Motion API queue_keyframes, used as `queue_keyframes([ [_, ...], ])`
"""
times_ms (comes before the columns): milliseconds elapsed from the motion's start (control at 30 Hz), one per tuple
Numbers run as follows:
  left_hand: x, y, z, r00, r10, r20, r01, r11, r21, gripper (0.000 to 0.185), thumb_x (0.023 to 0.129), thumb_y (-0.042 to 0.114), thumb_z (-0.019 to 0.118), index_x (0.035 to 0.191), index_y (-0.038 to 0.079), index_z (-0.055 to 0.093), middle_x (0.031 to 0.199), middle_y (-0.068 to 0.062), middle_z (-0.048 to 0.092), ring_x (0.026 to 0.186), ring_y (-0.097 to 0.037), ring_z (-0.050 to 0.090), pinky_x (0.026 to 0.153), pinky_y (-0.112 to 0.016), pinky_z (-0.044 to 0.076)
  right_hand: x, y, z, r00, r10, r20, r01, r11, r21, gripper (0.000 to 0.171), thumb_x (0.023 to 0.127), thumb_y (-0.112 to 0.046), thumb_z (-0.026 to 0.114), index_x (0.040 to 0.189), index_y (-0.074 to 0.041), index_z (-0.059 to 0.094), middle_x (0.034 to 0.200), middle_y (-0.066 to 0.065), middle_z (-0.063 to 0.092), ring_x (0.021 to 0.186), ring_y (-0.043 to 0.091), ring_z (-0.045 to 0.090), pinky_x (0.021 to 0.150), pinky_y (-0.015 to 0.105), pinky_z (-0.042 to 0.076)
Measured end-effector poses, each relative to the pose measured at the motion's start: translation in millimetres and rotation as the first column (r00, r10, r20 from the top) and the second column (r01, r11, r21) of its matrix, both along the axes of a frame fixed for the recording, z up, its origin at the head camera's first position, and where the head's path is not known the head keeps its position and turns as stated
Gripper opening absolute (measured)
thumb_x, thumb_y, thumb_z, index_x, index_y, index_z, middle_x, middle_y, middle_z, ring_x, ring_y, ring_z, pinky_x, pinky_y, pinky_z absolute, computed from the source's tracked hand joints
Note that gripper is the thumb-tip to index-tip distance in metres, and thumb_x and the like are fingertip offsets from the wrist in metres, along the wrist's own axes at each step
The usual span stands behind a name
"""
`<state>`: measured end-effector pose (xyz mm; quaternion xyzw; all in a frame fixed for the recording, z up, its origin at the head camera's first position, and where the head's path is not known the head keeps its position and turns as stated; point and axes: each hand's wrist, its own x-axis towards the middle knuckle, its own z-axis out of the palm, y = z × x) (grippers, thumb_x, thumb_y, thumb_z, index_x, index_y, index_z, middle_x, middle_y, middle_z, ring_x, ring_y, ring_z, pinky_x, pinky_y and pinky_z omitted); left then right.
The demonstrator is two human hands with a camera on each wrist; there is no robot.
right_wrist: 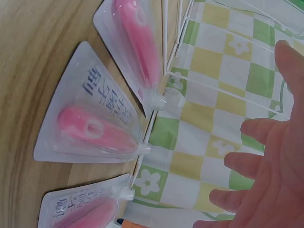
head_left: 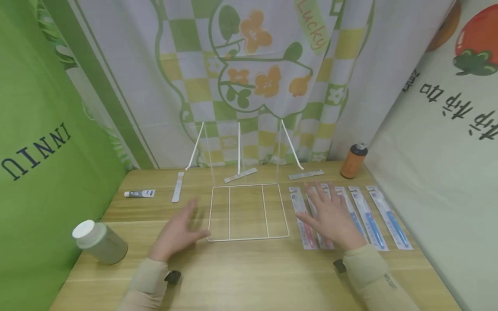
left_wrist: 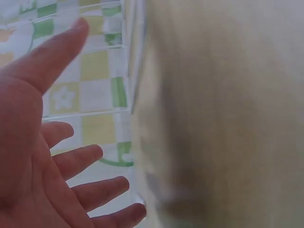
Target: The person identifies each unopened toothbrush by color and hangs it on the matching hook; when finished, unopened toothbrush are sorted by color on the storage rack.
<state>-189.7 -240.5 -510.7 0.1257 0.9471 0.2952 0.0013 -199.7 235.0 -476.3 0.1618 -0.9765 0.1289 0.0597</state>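
My left hand (head_left: 178,233) hovers beside the near left corner of a white wire rack (head_left: 249,239), fingers spread and thumb tip right at the corner in the head view. The left wrist view shows that palm with nothing in it. My right hand (head_left: 330,214), fingers apart, is over a row of packaged toothbrushes and covers part of them. A pink packaged toothbrush (right_wrist: 99,130) stands out in the right wrist view, below the open fingers. Blue packaged toothbrushes (head_left: 368,220) lie to the right of that hand. The rack has three slanted prongs rising at its back.
Thin white sachets (head_left: 177,187) lie around the rack's left and back. A small toothpaste tube (head_left: 140,194) is at the far left. A grey-green bottle with a white lid (head_left: 103,244) stands at the left edge, an orange bottle (head_left: 353,162) at the back right. A patterned curtain (head_left: 249,86) hangs behind.
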Motion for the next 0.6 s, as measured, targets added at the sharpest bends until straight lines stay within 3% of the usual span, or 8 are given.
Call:
queue_keyframes([
  [233, -2.0, 0, -16.8, 0.999, -0.018, 0.031, 0.02, 0.999, -0.047, 0.101, 0.08, 0.045, 0.095, 0.16, 0.004, 0.049, 0.164, -0.021, 0.048, 0.15, -0.046, 0.045, 0.123, -0.065, 0.035, -0.2, 2, -4.4, 1.0, 0.006, -0.003, -0.006, 1.0, 0.002, 0.092, 0.104, -0.072, 0.052, 0.174, -0.022, 0.02, 0.176, 0.025, 0.017, 0.156, 0.064, 0.009, 0.114, 0.089, 0.015],
  [333, -2.1, 2, -17.5, 0.999, -0.024, 0.028, 0.026, 0.996, -0.086, 0.088, 0.08, 0.045, 0.094, 0.152, 0.007, 0.06, 0.158, -0.018, 0.057, 0.146, -0.049, 0.049, 0.121, -0.066, 0.037, 0.0, 2, -4.2, 1.0, 0.006, -0.002, -0.006, 1.0, 0.004, 0.092, 0.104, -0.072, 0.051, 0.174, -0.021, 0.021, 0.176, 0.026, 0.019, 0.156, 0.065, 0.012, 0.114, 0.089, 0.015],
  [600, -1.8, 5, -13.9, 0.998, -0.032, 0.05, 0.041, 0.983, -0.18, 0.074, 0.086, 0.051, 0.088, 0.145, 0.01, 0.069, 0.154, -0.016, 0.06, 0.144, -0.066, 0.04, 0.116, -0.076, 0.036, -5.2, 5, -1.1, 0.999, 0.023, 0.03, -0.023, 1.0, -0.004, 0.092, 0.105, -0.071, 0.05, 0.174, -0.018, 0.021, 0.175, 0.028, 0.021, 0.155, 0.066, 0.013, 0.114, 0.09, 0.013],
])
